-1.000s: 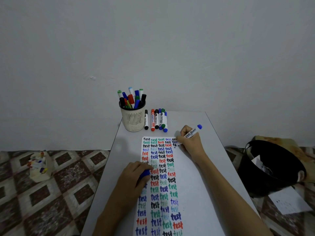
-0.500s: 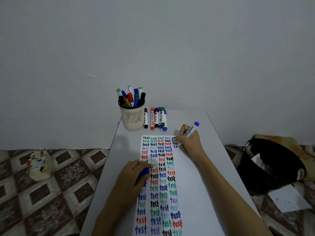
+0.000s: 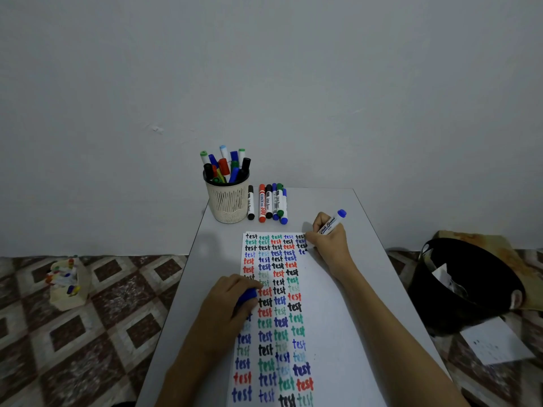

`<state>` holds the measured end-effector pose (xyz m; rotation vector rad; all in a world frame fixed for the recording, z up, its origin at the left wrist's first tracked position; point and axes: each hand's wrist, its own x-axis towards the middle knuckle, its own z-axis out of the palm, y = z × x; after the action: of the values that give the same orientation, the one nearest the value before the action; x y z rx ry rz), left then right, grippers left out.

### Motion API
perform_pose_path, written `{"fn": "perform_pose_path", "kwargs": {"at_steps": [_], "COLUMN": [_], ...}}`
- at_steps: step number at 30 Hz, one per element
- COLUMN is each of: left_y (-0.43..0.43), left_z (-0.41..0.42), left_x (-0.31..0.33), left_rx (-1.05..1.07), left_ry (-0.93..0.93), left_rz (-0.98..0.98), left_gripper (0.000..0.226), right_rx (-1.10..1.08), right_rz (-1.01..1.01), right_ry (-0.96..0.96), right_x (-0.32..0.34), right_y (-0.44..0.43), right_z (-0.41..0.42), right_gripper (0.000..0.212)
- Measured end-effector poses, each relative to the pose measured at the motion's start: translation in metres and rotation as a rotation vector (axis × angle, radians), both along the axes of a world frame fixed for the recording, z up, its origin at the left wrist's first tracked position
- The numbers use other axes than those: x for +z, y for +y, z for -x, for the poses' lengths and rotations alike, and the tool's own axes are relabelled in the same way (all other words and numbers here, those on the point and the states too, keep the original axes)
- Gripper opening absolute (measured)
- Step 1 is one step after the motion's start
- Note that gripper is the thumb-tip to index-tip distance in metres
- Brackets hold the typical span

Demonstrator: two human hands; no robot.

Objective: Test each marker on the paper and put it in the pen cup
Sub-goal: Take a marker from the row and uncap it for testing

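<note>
Under the fingers (image 3: 314,237) lies matt white paper (image 3: 326,318) on a smooth, matt grey counter (image 3: 364,227), and beyond them a cream pen cup (image 3: 227,205) of perforated plastic stands beside glossy plastic markers (image 3: 269,202).

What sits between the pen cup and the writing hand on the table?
In the head view, a row of loose markers lies right of the pen cup; then bare table up to the right hand.
</note>
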<state>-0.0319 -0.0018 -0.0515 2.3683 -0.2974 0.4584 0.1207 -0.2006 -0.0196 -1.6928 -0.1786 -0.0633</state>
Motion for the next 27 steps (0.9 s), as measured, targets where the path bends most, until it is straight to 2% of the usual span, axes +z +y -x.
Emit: {"fn": "perform_pose_path", "kwargs": {"at_steps": [16,22,27], "left_y": [-0.0015,-0.0021,-0.0024], "left_z": [0.0025,0.0045,0.0044], "left_x": [0.0043,0.0063,0.0068], "left_rx": [-0.006,0.004,-0.003], "left_ry": [0.028,0.02,0.036], "left_rz": [0.034,0.055,0.069], "left_gripper": [0.039,0.03,0.043], "right_rx": [-0.052,-0.019,-0.002], "right_rz": [-0.002,-0.014,-0.01], "right_ry": [-0.028,-0.031,0.012], "right_x": [-0.0007,-0.0024,0.0007], "right_y": [0.0015,-0.0003,0.0011], "right_z": [0.0001,0.0,-0.0006], "right_gripper": [0.035,0.032,0.033]}}
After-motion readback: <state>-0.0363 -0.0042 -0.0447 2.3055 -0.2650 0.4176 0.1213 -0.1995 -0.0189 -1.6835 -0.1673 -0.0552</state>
